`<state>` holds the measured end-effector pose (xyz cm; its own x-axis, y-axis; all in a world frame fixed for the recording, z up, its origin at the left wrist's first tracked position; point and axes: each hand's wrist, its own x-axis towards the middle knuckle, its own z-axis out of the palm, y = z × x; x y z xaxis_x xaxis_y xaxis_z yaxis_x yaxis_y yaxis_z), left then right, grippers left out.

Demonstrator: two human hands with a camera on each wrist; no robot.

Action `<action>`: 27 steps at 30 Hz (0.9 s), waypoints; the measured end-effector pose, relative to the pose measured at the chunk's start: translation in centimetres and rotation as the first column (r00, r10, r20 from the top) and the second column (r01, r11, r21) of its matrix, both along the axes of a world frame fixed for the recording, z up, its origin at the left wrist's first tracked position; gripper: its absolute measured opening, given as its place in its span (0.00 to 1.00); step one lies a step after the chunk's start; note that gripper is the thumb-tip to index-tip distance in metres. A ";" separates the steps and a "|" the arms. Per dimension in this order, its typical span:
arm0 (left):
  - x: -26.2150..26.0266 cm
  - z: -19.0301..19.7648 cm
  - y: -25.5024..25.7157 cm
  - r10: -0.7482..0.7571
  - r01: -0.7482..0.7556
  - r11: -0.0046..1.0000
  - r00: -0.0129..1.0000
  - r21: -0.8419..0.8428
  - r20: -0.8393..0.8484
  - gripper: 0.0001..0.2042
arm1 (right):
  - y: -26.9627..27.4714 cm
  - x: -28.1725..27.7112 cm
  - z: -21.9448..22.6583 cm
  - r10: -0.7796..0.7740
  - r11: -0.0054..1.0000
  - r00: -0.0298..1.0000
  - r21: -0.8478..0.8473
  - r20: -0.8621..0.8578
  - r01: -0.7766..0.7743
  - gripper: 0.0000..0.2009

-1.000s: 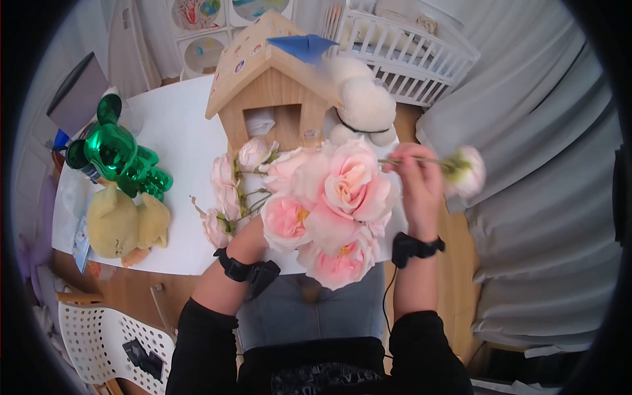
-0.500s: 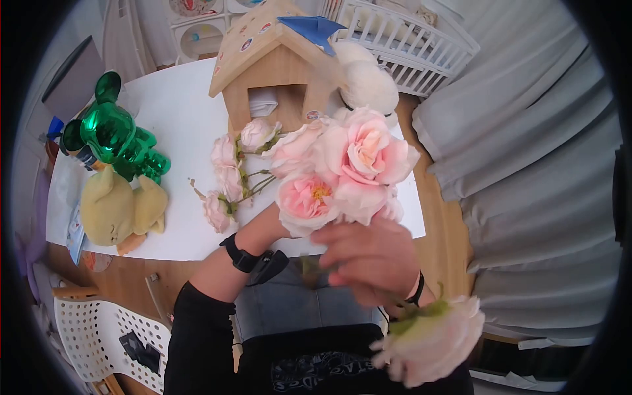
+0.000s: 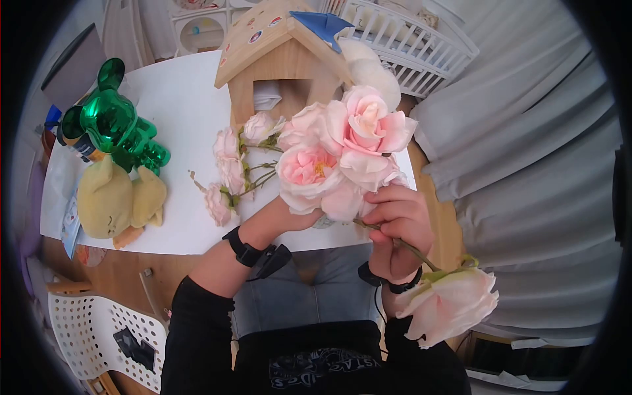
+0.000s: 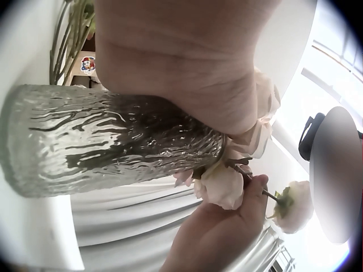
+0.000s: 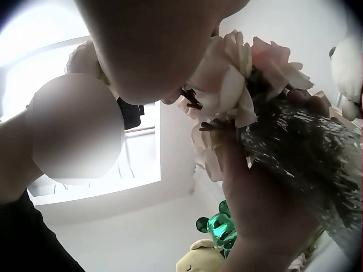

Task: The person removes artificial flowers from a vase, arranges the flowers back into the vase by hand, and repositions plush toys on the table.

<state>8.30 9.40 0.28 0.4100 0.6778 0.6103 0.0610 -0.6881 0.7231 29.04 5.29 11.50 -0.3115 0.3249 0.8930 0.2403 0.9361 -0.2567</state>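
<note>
A textured clear glass vase [image 4: 113,141] is gripped near its mouth by my left hand [image 3: 294,216], whose fingers curl round it in the right wrist view. Large pink roses [image 3: 309,174] fill the vase's mouth and hide most of it from the head view. My right hand [image 3: 403,227] pinches the stem of another pale pink rose [image 3: 451,306] close beside the bouquet. That rose's bloom hangs back toward my body, while the stem's cut end points at the vase mouth.
Several loose pink roses [image 3: 227,171] lie on the white table [image 3: 187,99], left of the bouquet. Behind stands a wooden toy house [image 3: 283,66] with a white plush toy [image 3: 372,69]. A shiny green bear figure [image 3: 115,125] and yellow plush toy [image 3: 108,204] occupy the left side.
My right hand has brought the single rose from the table's right side in toward the bouquet, its bloom swinging round toward my body. The left hand keeps hold of the vase, and the bouquet has shifted slightly.
</note>
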 end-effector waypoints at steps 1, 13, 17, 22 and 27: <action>-0.1 0.2 0.1 -0.033 0.033 0.999 0.999 -0.015 0.005 0.24 | -0.1 0.0 0.1 0.001 1.000 1.000 0.004 0.000 -0.001 0.15; -0.1 0.2 -0.1 -0.037 0.039 0.984 0.999 -0.173 0.013 0.22 | -0.8 -0.1 0.3 -0.189 0.981 0.977 -0.028 0.099 0.192 0.09; 0.4 -0.1 0.1 -0.006 0.012 0.984 0.999 -0.178 0.035 0.21 | -0.2 -0.9 0.4 -0.184 0.982 0.983 0.043 -0.016 0.184 0.23; 0.2 0.5 0.2 -0.089 0.088 0.975 0.996 -0.206 0.005 0.22 | -0.5 -0.9 1.9 -0.213 0.977 0.958 0.034 0.193 0.210 0.20; 0.4 0.9 0.2 -0.033 0.033 0.988 0.999 -0.148 0.003 0.22 | -0.8 -1.2 2.1 -0.332 0.941 0.900 0.035 0.283 0.337 0.19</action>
